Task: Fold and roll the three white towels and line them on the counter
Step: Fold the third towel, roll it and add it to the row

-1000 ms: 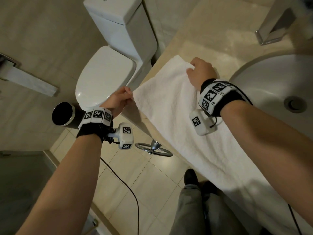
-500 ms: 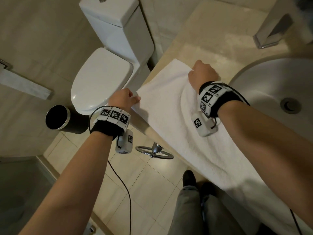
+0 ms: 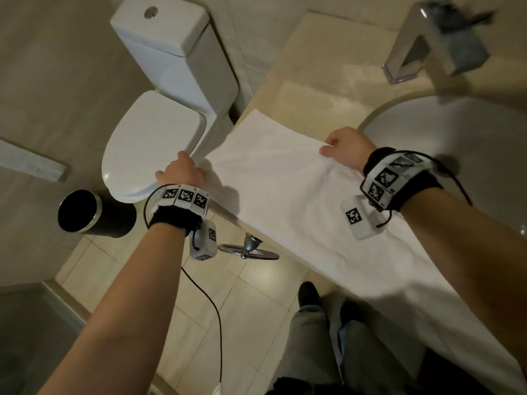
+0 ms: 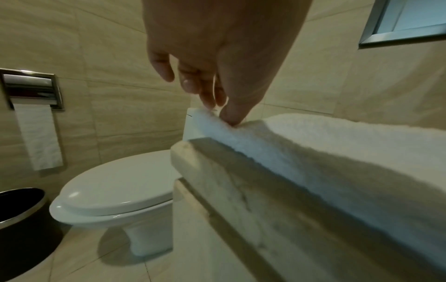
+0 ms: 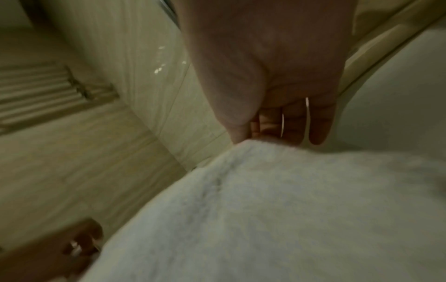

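Note:
A white towel [image 3: 285,195] lies spread along the beige counter [image 3: 319,89], its far end doubled over. My left hand [image 3: 182,172] pinches the towel's near-left corner at the counter's front edge; the left wrist view shows thumb and fingers of that left hand [image 4: 224,110] nipping the towel [image 4: 313,145] above the counter's stone edge [image 4: 241,190]. My right hand [image 3: 342,148] pinches the towel's lifted edge beside the sink; in the blurred right wrist view the right hand [image 5: 265,133] holds the towel [image 5: 265,209]. No other towels are in view.
A white sink basin [image 3: 456,155] sits right of the towel, with a chrome tap [image 3: 422,49] behind it. Left of the counter stand a toilet [image 3: 154,138] and a black bin [image 3: 91,213]. A chrome towel ring [image 3: 248,248] hangs under the counter's front edge.
My right hand has carried the towel's far edge back toward me and to the right, folding it over. My left hand has kept its pinch on the left corner.

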Available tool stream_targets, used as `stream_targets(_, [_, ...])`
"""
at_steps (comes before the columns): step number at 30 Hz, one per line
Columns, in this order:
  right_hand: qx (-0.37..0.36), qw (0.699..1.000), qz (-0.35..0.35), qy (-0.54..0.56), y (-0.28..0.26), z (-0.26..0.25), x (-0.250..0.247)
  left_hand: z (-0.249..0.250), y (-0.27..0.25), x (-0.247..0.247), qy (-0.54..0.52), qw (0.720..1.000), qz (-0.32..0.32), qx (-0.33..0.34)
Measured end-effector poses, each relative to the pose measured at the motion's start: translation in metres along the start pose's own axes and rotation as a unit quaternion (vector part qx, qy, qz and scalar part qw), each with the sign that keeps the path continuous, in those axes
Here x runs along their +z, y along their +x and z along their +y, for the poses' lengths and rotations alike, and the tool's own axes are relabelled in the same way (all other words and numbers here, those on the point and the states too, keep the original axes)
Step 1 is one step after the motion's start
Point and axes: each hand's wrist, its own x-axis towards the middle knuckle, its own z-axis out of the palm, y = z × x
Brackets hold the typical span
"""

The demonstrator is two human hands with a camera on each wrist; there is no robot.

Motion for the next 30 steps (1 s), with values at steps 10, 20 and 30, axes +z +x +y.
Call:
stream_targets(10, [-0.015, 0.994, -0.092, 0.056, -0.048, 0.049, -0.013, 0.06, -0.122, 0.024, -0.096, 0.979, -0.008, 0.179])
stream_targets(20, [0.099, 0.973, -0.198, 0.071, -0.083, 0.108, -0.024, 0.093, -0.167, 0.054, -0.079, 0.988, -0.104, 0.079])
stream_targets(30, [0.024, 0.985, -0.139, -0.097, -0.119, 0.158, -0.04, 0.169, -0.286, 0.062, -0.087, 0.967, -0.155, 0.181])
